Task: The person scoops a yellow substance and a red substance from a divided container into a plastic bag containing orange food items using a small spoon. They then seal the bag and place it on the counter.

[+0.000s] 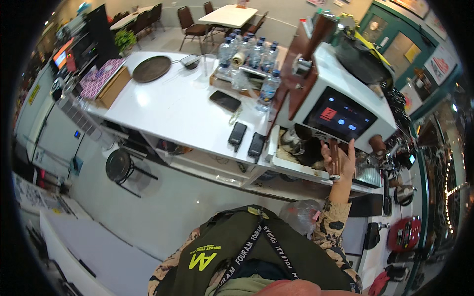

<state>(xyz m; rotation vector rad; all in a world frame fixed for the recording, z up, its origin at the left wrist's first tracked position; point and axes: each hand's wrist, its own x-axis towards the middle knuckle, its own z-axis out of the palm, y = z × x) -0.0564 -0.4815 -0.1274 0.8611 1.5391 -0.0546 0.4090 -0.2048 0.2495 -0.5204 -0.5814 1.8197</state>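
My right hand (341, 162) is around the wooden handle of a portafilter (334, 159), below the touch screen (340, 114) of a white coffee machine (376, 118). The portafilter's head is mostly hidden under the machine's front. A finger and the thumb reach up to the lower edge of the screen. Left of the hand, a steel jug (294, 142) stands in a stained, light-coloured tray (274, 146). My left hand is out of view.
The white counter (174, 103) bears two black handheld radios (237, 135), a phone (225, 100), plastic water bottles (269, 90) and a round brown tray (152, 69). A black stool (118, 165) stands on the floor. A red appliance (404, 234) lies at the right.
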